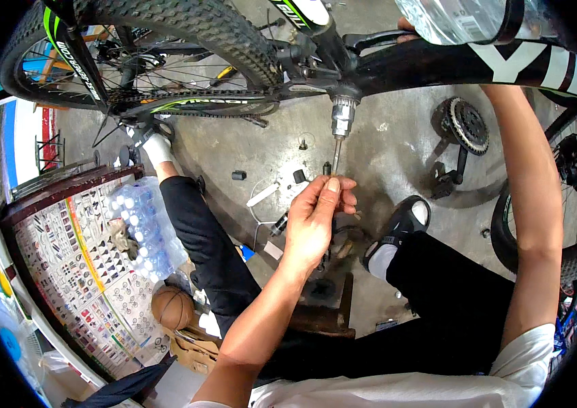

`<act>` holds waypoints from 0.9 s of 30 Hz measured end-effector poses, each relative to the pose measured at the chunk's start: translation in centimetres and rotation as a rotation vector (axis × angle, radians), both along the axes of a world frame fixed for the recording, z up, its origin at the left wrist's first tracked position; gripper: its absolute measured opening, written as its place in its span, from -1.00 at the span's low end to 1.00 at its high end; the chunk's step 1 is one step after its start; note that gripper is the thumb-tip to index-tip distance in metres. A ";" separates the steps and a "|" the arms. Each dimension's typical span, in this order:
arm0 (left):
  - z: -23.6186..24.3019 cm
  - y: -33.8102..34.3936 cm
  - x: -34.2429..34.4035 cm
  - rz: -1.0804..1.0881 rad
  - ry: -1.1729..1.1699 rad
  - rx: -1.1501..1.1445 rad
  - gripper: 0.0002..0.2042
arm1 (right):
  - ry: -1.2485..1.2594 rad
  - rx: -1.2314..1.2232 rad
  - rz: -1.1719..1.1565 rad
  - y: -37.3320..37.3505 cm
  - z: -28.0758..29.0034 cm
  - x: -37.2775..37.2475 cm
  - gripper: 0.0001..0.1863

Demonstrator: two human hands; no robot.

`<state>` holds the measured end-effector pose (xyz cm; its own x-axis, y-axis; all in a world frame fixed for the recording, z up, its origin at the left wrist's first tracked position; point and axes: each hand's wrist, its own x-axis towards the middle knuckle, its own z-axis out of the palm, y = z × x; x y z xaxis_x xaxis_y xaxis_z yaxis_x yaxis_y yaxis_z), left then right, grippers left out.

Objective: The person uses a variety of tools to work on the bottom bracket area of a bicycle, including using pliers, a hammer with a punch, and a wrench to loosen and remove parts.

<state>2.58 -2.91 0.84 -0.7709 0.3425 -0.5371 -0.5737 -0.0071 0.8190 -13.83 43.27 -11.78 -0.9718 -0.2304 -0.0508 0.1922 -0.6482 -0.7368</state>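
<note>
The nearer left hand (314, 216) pinches a metal rod (337, 155) pointing ahead to the bike (424, 69); I can't tell what the right hand (407, 37) holds.

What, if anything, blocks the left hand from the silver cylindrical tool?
Nothing visible: the left hand holds the thin metal rod, which runs straight up to the silver cylindrical tool on the bicycle.
</note>
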 end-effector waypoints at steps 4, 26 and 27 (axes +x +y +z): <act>0.0 -0.1 -0.2 -0.025 0.026 -0.045 -0.65 | -0.003 -0.012 0.007 -3.2 3.3 1.8 -0.44; 0.2 -0.1 -0.7 -0.054 0.024 -0.180 -0.66 | -0.129 1.389 -0.101 -16.2 -3.0 5.1 -0.61; 0.3 -0.2 -0.7 -0.056 0.017 -0.184 -0.66 | -0.170 1.331 -0.076 -16.8 -3.3 4.8 -0.60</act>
<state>1.89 -3.09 1.10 -0.7630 0.2826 -0.5814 -0.5550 0.1748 0.8133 -9.01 26.48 -15.13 -0.9391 0.1423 -0.3128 0.3396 0.5242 -0.7809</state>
